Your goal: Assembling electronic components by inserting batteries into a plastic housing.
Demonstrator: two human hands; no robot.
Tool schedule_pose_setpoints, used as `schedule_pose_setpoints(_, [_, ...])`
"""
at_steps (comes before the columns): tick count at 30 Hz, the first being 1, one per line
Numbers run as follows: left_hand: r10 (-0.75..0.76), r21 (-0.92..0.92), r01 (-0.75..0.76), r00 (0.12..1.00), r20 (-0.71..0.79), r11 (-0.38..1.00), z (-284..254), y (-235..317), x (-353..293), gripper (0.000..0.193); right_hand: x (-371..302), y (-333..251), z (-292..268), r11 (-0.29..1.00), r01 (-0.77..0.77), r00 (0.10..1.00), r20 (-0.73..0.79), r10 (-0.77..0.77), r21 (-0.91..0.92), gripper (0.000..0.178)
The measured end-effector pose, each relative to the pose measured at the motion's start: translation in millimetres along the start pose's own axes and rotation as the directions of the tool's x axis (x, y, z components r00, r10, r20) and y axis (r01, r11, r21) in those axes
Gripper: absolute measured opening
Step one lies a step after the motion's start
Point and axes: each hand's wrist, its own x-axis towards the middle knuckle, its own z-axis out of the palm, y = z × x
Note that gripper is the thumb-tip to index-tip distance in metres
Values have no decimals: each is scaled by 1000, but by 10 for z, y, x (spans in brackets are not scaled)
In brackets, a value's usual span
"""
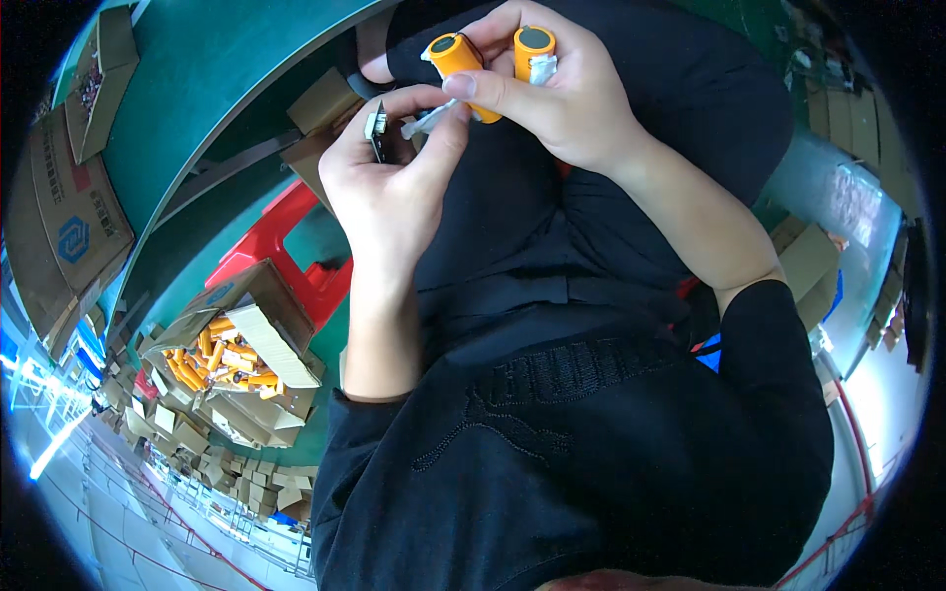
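Note:
Two orange cylindrical battery cells with dark round ends are in my right hand (576, 103). Its thumb presses on the left cell (453, 55), while the right cell (534, 41) lies against the fingers. A piece of white, crumpled tape-like material (543, 68) clings to that right cell. My left hand (389, 182) is closed, its thumb and forefinger pinching a white strip (430, 120) beside the left cell. Also tucked in the left fingers is a small dark board with a white connector (375, 123). Parts of the cells are hidden behind my fingers.
Below left, an open cardboard box (281, 340) holds many orange cells, beside a red plastic stool (281, 246). A green table (236, 44) curves across the upper left, with cardboard boxes (64, 212) at its edge. More cartons stand at far left and right.

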Motion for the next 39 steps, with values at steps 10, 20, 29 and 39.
schedule_pose_setpoints(10, [91,29,-91,996,-21,995,74,-12,40,17,-5,39,-21,1000,27,1000,3,-27,-1,26])
schedule_pose_setpoints(20, [268,152,-258,962,-47,954,183,3,-11,20,91,-5,-63,984,-113,981,-145,133,136,19])
schedule_pose_setpoints(29, [151,-298,-183,980,-127,937,196,56,-13,25,59,-74,-33,986,-82,991,-92,96,146,21])
schedule_pose_setpoints(39, [5,122,-17,995,96,992,15,55,-11,27,23,-96,-18,999,-15,996,-87,11,-41,25])
